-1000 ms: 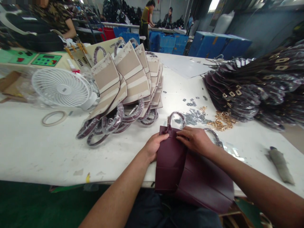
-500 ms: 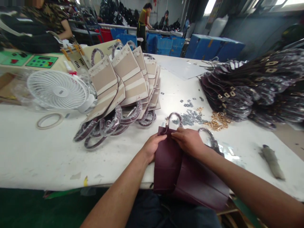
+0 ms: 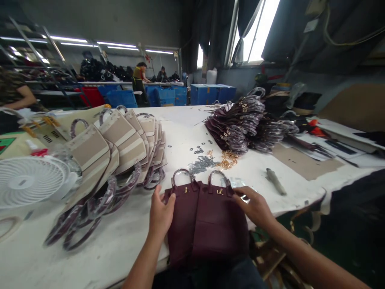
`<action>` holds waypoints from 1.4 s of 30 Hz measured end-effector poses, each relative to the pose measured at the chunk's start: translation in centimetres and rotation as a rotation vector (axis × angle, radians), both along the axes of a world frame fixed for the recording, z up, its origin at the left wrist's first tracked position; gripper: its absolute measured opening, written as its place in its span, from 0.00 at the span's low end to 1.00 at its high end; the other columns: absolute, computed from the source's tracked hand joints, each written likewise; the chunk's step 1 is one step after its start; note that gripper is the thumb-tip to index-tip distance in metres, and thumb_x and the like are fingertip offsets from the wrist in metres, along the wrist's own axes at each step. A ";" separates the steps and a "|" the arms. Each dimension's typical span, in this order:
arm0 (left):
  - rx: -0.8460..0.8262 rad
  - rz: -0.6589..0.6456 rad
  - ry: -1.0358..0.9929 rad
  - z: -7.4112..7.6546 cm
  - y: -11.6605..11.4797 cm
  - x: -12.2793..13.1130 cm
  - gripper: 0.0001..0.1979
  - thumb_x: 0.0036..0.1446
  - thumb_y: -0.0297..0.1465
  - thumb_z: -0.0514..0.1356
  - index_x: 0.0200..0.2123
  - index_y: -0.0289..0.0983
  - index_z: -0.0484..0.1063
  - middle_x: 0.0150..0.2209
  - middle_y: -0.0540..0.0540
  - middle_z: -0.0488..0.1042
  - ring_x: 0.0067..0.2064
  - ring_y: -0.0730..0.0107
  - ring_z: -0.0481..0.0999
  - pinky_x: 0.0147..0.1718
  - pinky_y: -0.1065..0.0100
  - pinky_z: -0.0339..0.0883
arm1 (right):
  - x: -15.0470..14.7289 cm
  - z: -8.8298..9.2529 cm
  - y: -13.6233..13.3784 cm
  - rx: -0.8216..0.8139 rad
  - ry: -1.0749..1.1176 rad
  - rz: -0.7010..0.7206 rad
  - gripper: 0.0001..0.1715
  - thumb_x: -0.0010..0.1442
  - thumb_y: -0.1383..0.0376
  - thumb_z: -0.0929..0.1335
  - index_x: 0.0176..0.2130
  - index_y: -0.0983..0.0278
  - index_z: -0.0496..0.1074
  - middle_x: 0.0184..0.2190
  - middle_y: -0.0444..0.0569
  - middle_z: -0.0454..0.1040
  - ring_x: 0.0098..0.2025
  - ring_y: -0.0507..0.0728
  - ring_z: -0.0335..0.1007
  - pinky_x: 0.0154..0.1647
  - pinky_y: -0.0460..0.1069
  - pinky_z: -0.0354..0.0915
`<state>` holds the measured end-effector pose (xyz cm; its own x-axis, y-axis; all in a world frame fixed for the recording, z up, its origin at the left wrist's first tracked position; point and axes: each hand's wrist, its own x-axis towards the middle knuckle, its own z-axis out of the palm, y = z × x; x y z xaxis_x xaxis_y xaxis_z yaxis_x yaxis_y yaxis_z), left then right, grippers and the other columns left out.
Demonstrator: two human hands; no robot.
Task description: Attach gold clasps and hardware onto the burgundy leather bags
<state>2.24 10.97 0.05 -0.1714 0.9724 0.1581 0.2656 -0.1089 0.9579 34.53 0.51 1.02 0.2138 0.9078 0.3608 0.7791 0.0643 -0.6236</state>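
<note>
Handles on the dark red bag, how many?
2 on the dark red bag: left handle by the left hand, right handle by the right hand. Others may hide underneath.

dim room, window glare, warped edges

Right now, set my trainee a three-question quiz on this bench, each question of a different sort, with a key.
1. True or false: the left hand and the right hand both touch the maroon bag panels.
2. The gold fittings lie: A) on the table beyond the panels; B) in the right hand; C) on the floor.
3. Which white appliance stands at the table's left end?
Key: 1 true; 2 A; 3 the fan.
</note>
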 end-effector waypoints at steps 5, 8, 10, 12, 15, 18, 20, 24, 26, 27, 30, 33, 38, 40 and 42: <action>0.188 -0.133 0.369 2.0 -3.3 1.5 0.29 0.62 0.45 0.59 0.62 0.39 0.66 0.59 0.38 0.72 0.56 0.52 0.74 0.54 0.53 0.70 | 6.3 0.4 4.7 -0.128 -0.015 -0.170 0.17 0.63 0.55 0.68 0.46 0.60 0.80 0.44 0.49 0.81 0.41 0.59 0.78 0.46 0.52 0.70; -0.111 -0.371 0.387 2.6 -4.5 3.4 0.34 0.61 0.48 0.59 0.65 0.36 0.63 0.54 0.38 0.76 0.40 0.60 0.78 0.45 0.57 0.72 | 7.2 0.7 9.6 -0.176 -0.021 -0.207 0.18 0.61 0.55 0.69 0.48 0.59 0.80 0.46 0.50 0.81 0.43 0.60 0.77 0.43 0.51 0.68; -0.216 -0.440 0.417 2.5 -4.3 4.5 0.39 0.59 0.48 0.59 0.67 0.31 0.61 0.52 0.37 0.77 0.36 0.61 0.77 0.45 0.57 0.71 | 7.1 0.3 12.5 -0.222 -0.017 -0.240 0.20 0.59 0.54 0.72 0.48 0.59 0.81 0.46 0.52 0.81 0.44 0.62 0.77 0.40 0.51 0.67; -0.247 -0.464 0.428 2.0 -3.7 5.4 0.40 0.58 0.48 0.60 0.66 0.29 0.62 0.48 0.37 0.78 0.37 0.59 0.77 0.44 0.58 0.69 | 7.0 -0.4 14.4 -0.268 -0.003 -0.271 0.19 0.55 0.53 0.74 0.44 0.60 0.82 0.43 0.53 0.82 0.42 0.65 0.77 0.38 0.52 0.66; -0.297 -0.465 0.358 1.2 -2.2 6.6 0.41 0.53 0.47 0.65 0.63 0.28 0.66 0.44 0.37 0.79 0.41 0.54 0.79 0.44 0.59 0.69 | 7.2 -1.4 15.5 -0.292 0.034 -0.288 0.16 0.53 0.54 0.75 0.39 0.60 0.83 0.39 0.53 0.82 0.41 0.66 0.77 0.37 0.53 0.65; -0.382 -0.474 0.190 0.8 -1.0 8.0 0.34 0.47 0.45 0.69 0.54 0.31 0.74 0.41 0.37 0.80 0.43 0.50 0.80 0.41 0.60 0.70 | 8.0 -1.7 15.1 -0.264 0.100 -0.274 0.16 0.57 0.54 0.73 0.42 0.58 0.83 0.41 0.52 0.82 0.42 0.65 0.77 0.38 0.53 0.66; -0.435 -0.514 0.039 0.8 -0.5 8.9 0.25 0.47 0.42 0.70 0.46 0.33 0.78 0.40 0.38 0.81 0.41 0.50 0.81 0.40 0.60 0.71 | 8.4 -1.5 14.2 -0.234 0.169 -0.249 0.19 0.61 0.53 0.70 0.48 0.58 0.82 0.40 0.51 0.81 0.41 0.63 0.77 0.38 0.52 0.67; -0.510 -0.552 -0.153 1.3 -0.3 9.8 0.17 0.47 0.37 0.69 0.39 0.35 0.79 0.40 0.39 0.82 0.41 0.52 0.81 0.40 0.61 0.72 | 7.4 -0.4 11.1 -0.188 0.347 -0.141 0.27 0.67 0.53 0.64 0.60 0.60 0.75 0.38 0.49 0.82 0.37 0.58 0.79 0.37 0.49 0.72; -0.530 -0.546 -0.259 1.4 -0.7 9.6 0.18 0.46 0.35 0.70 0.41 0.35 0.78 0.41 0.39 0.82 0.41 0.53 0.82 0.41 0.61 0.73 | 5.6 0.2 8.8 -0.158 0.514 -0.065 0.29 0.65 0.53 0.67 0.61 0.62 0.74 0.40 0.50 0.82 0.39 0.58 0.80 0.39 0.50 0.74; -0.535 -0.538 -0.325 1.4 -0.9 9.3 0.19 0.45 0.34 0.70 0.42 0.36 0.78 0.42 0.39 0.82 0.40 0.54 0.82 0.41 0.60 0.73 | 4.5 0.6 7.6 -0.148 0.628 -0.022 0.29 0.63 0.54 0.69 0.60 0.63 0.74 0.42 0.51 0.82 0.41 0.59 0.80 0.40 0.51 0.75; -0.511 -0.495 -0.479 1.1 -1.9 8.4 0.21 0.45 0.31 0.70 0.45 0.36 0.77 0.41 0.40 0.82 0.38 0.56 0.82 0.41 0.59 0.75 | 0.2 1.6 4.2 -0.158 0.943 0.111 0.30 0.58 0.52 0.75 0.55 0.65 0.78 0.41 0.54 0.82 0.41 0.61 0.79 0.42 0.54 0.76; -0.429 -0.398 -0.483 0.4 -3.0 7.5 0.20 0.48 0.31 0.68 0.46 0.36 0.77 0.42 0.41 0.82 0.40 0.56 0.82 0.42 0.58 0.75 | -4.7 1.7 2.4 -0.175 1.032 0.199 0.28 0.57 0.49 0.76 0.50 0.65 0.80 0.37 0.53 0.82 0.38 0.60 0.78 0.40 0.53 0.75; -0.192 -0.144 -0.315 -0.7 -4.1 5.9 0.29 0.51 0.30 0.67 0.58 0.37 0.70 0.48 0.39 0.81 0.48 0.56 0.81 0.51 0.58 0.73 | -11.3 -1.0 3.0 -0.117 1.100 0.274 0.30 0.53 0.51 0.78 0.51 0.62 0.76 0.34 0.47 0.80 0.33 0.57 0.77 0.32 0.49 0.71; -0.119 -0.122 -0.205 -1.0 -4.3 5.3 0.34 0.52 0.29 0.67 0.64 0.38 0.66 0.53 0.38 0.79 0.54 0.55 0.79 0.56 0.58 0.70 | -12.6 -2.4 3.4 -0.128 1.071 0.266 0.27 0.54 0.51 0.77 0.49 0.62 0.77 0.35 0.48 0.80 0.35 0.58 0.78 0.34 0.49 0.72; -0.069 -0.131 -0.081 -0.9 -4.4 4.8 0.35 0.54 0.30 0.67 0.66 0.40 0.65 0.56 0.39 0.77 0.58 0.54 0.76 0.59 0.57 0.67 | -13.0 -3.4 3.5 -0.146 1.025 0.253 0.23 0.56 0.50 0.76 0.45 0.62 0.77 0.35 0.49 0.81 0.37 0.59 0.78 0.36 0.50 0.72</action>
<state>7.00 6.54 -0.84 -0.0519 0.9954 0.0806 0.1753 -0.0704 0.9820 21.52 3.99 -2.39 0.1526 0.9883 0.0002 -0.1477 0.0230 -0.9888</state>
